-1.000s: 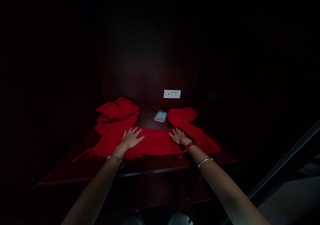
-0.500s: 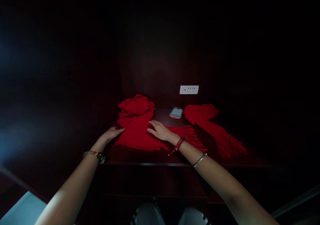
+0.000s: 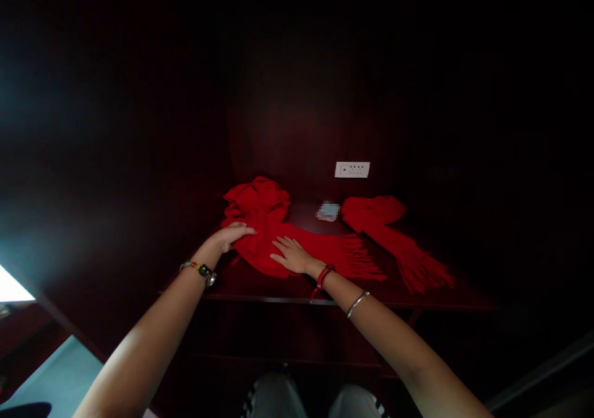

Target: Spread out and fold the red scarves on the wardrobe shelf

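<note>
On a dark wooden shelf, a red fringed scarf (image 3: 320, 248) lies spread, its fringe to the right. My left hand (image 3: 231, 235) is closed on the scarf's left side, which is drawn inward; some fingertips are hard to make out against the cloth. Flat on the middle of the scarf rests my right hand (image 3: 293, 257), fingers spread and open. A bunched heap of red cloth (image 3: 257, 198) sits just behind my left hand. To the right lies another red fringed scarf (image 3: 375, 213), loosely folded and untouched.
A small pale blurred item (image 3: 328, 211) lies between the heap and the right scarf. A white socket plate (image 3: 352, 169) is on the dark back wall. The shelf's front edge (image 3: 273, 299) runs below my hands. A light blue surface (image 3: 55, 374) shows at lower left.
My left hand has moved right and inward, and the scarf's left part has come in with it. My right hand has lowered slightly and now lies flatter on the cloth.
</note>
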`<state>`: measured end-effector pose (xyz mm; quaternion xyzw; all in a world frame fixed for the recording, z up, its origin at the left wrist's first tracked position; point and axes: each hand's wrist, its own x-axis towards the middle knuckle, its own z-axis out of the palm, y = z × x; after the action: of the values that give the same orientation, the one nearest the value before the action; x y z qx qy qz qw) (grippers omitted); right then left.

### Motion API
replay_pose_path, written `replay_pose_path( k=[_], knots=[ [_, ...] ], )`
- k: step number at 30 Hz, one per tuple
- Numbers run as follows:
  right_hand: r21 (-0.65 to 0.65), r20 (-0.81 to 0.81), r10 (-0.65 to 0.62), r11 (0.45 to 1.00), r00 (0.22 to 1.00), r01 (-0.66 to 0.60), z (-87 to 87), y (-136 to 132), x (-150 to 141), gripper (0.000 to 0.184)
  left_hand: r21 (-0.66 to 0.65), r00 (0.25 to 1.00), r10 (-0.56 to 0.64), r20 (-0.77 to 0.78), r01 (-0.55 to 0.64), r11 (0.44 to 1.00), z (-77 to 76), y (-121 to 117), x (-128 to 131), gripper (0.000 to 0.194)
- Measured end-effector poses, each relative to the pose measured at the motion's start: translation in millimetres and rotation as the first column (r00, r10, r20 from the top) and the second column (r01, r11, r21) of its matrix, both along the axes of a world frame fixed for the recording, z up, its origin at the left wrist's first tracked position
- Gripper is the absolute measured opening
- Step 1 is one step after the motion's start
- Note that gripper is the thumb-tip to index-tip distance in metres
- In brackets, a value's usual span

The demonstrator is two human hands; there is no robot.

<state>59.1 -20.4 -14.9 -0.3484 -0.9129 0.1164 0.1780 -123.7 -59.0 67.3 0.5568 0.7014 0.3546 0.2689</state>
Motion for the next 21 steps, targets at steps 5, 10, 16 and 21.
replay_pose_path(
  k=[5,10,16,21],
  knots=[
    [-0.093,-0.283,-0.020,0.996,0.959,-0.007,-1.5,8,18,0.054,0.191,0.781,0.151,-0.606,-0.042,0.981,45.7,2,37,0.028],
    [-0.045,-0.029,-0.131,0.990,0.991,0.130,-8.7,11,56,0.052,0.230,0.462,0.160,-0.872,0.101,0.968,43.9,-16,81,0.032],
    [0.041,0.110,-0.225,0.974,0.968,0.222,-11.2,4,82,0.052,0.029,0.485,-0.044,-0.873,0.142,0.990,-25.2,-20,115,0.035],
    [0.039,0.135,-0.240,0.971,0.961,0.237,-13.4,10,92,0.052,0.084,0.537,0.012,-0.844,0.109,0.991,-30.6,-4,133,0.040]
  ],
)
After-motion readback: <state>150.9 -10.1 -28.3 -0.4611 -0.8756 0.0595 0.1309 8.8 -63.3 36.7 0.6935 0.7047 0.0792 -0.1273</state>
